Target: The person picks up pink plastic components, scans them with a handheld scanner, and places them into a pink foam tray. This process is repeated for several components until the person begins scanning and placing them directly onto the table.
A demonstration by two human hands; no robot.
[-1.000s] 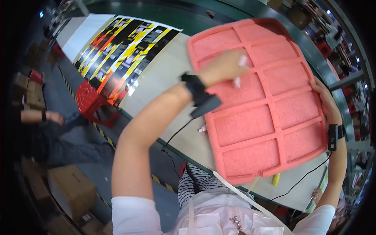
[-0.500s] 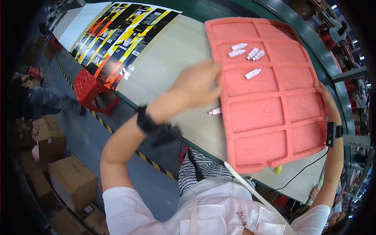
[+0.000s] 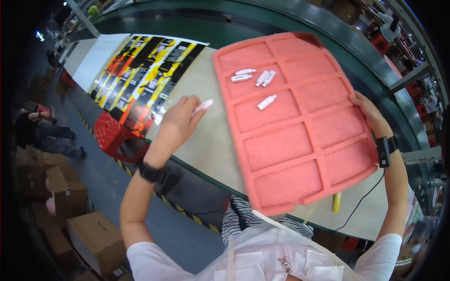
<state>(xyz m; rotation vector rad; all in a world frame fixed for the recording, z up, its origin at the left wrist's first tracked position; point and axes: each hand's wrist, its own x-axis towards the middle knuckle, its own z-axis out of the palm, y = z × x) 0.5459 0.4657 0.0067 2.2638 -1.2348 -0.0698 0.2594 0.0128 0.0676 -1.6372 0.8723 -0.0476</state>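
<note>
My left hand [image 3: 180, 119] is closed in a pinch on a small white tube with a narrow tip [image 3: 202, 107], above the table left of the pink foam tray [image 3: 307, 115]. The tray is split by raised ribs into several shallow rectangular compartments. At its right rim my right hand [image 3: 368, 112] grips the edge, thumb side on top. Similar white tubes [image 3: 243, 75] lie in the second compartment down in the left column. One more tube [image 3: 267, 102] rests alone in the compartment below those.
Printed black, yellow and orange sheets [image 3: 145, 75] cover the table's far left. A red plastic stool [image 3: 115, 136] stands beside the table, with cardboard boxes [image 3: 96, 236] on the floor. A yellow stick [image 3: 337, 202] and a black cable [image 3: 358, 206] lie near the tray's lower edge.
My left hand has moved left, away from the tray, and now holds a tube. The tube that lay on the table by the tray's left edge is gone from there. My right hand stays on the rim.
</note>
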